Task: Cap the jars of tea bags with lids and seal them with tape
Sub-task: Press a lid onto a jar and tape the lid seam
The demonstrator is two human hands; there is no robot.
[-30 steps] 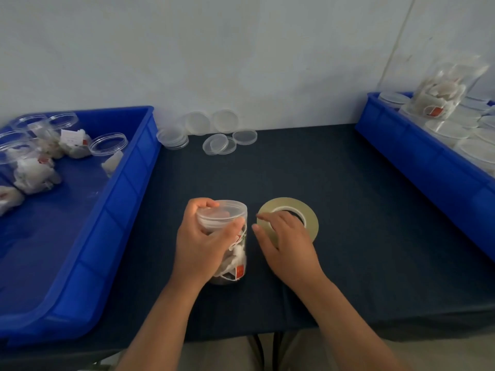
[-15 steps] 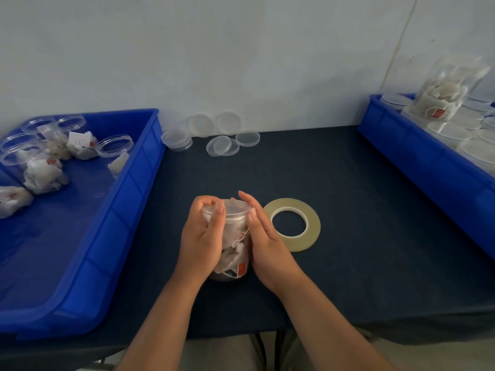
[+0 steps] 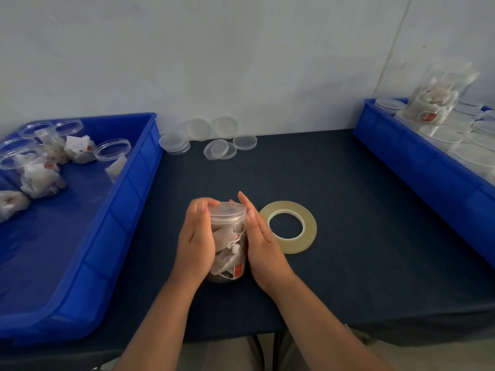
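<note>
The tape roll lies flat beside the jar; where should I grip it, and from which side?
Pinch the band of the tape roll from above: a finger in its hole, thumb on the outer rim. It lies flat on the table, so its faces cannot be clamped. The right hand is nearest.

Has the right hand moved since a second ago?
Yes. The right hand came off the flat yellowish tape ring and shifted leftward; it now presses against the clear lidded plastic jar of tea bags.
</note>
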